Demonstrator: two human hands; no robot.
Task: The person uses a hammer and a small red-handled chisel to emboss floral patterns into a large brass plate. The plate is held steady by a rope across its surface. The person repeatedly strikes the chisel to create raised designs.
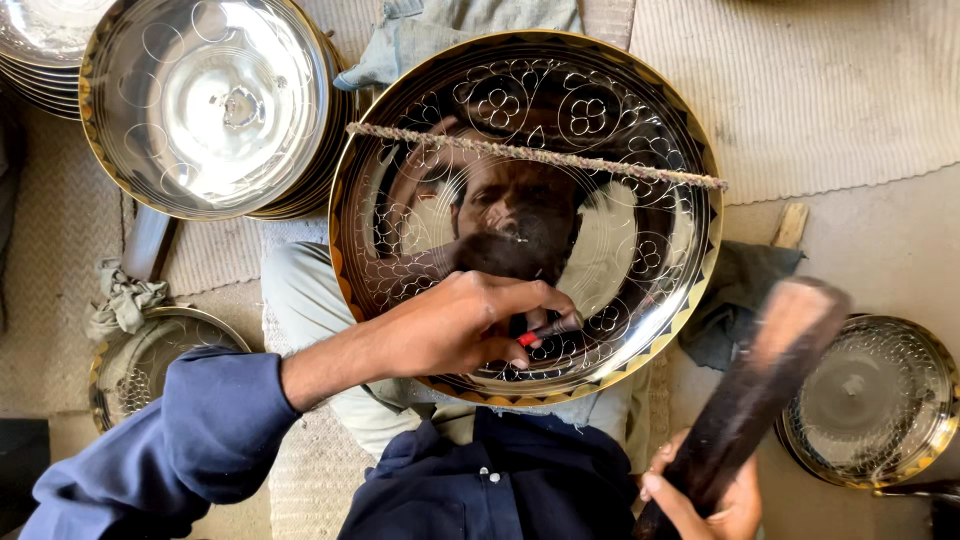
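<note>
A dark wooden mallet [752, 392], blurred and cut off below, is gripped by the right hand [700, 500], slanting up-right. A thin red-banded chisel [548, 329], mostly hidden, is pinched by the left hand [455, 325], pointing right on the round engraved gold-rimmed steel plate [640, 250] beyond.

The mallet [760, 385] is blurred; the right hand [705, 500] runs off the bottom edge — the punch [550, 328] tip is hidden.

Head view, steeply downward, close overhead
</note>
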